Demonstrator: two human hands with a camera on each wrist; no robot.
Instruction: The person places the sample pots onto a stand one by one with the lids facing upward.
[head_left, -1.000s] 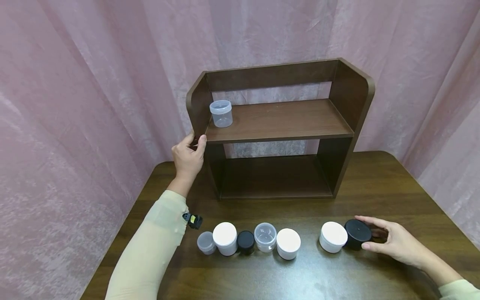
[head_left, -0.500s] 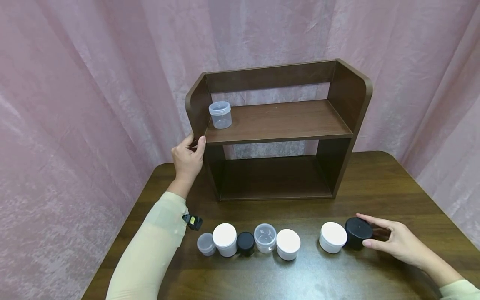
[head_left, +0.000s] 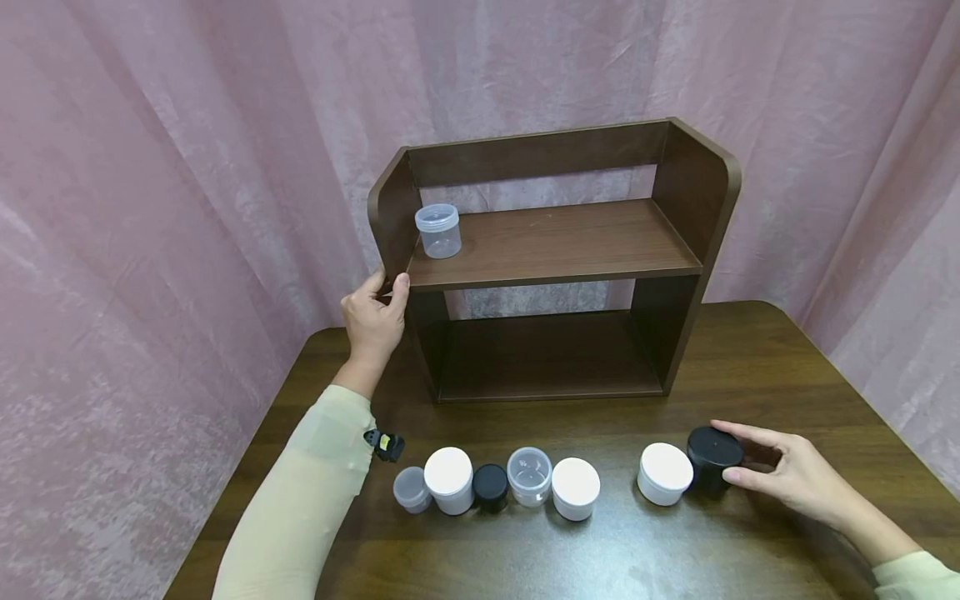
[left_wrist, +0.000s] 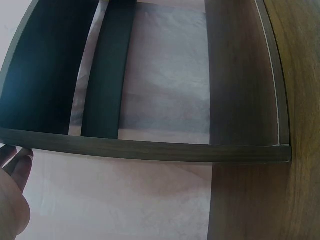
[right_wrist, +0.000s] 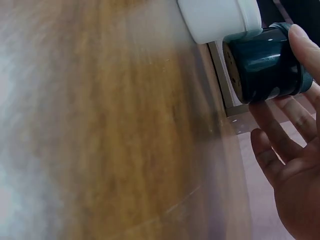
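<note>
My right hand (head_left: 776,473) grips a black lidded jar (head_left: 715,454) near the table's front right, thumb on its near side and fingers round the far side. The right wrist view shows the black jar (right_wrist: 265,62) held at the fingertips (right_wrist: 303,40) of my right hand (right_wrist: 295,165), touching a white jar (right_wrist: 217,17). That white jar (head_left: 664,472) stands just left of it. My left hand (head_left: 372,315) grips the front edge of the left side panel of a brown two-level shelf (head_left: 555,242). In the left wrist view, its fingers (left_wrist: 12,200) lie beside the shelf's edge (left_wrist: 150,149).
A clear jar (head_left: 438,230) stands at the left end of the upper shelf board. Along the dark wooden table's (head_left: 750,367) front edge runs a row of jars: small clear (head_left: 412,489), white (head_left: 448,479), small black (head_left: 491,487), clear (head_left: 529,476), white (head_left: 575,488). Pink curtains hang behind.
My right hand has closed round the black jar, which now sits slightly higher in view. The left hand keeps its hold on the shelf.
</note>
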